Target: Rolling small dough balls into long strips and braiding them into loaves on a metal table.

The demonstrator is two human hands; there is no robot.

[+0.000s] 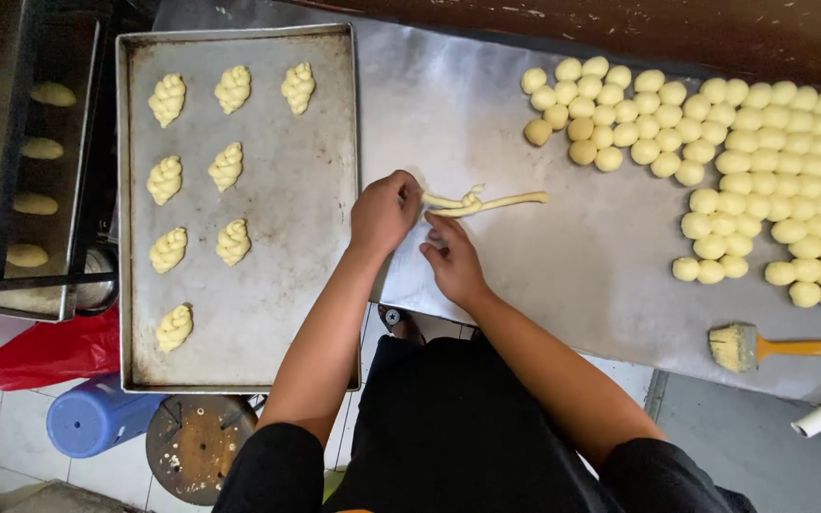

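My left hand (pixel 384 211) and my right hand (pixel 450 258) work side by side on the metal table (pixel 448 104). Both pinch thin yellow dough strands (pixel 486 201) that stretch to the right from my fingers and are partly twisted together near my left hand. To the left lies a metal baking tray (pixel 306 247) with several braided dough pieces (pixel 226 166) in rows.
Many small yellow dough balls (pixel 762 152) cover the table's right side. A pastry brush (pixel 762 348) with a yellow handle lies near the front right edge. A rack with trays of dough (pixel 35 147) stands at far left, above a red bag (pixel 54 351), blue container (pixel 97 416) and round stool (pixel 197 442).
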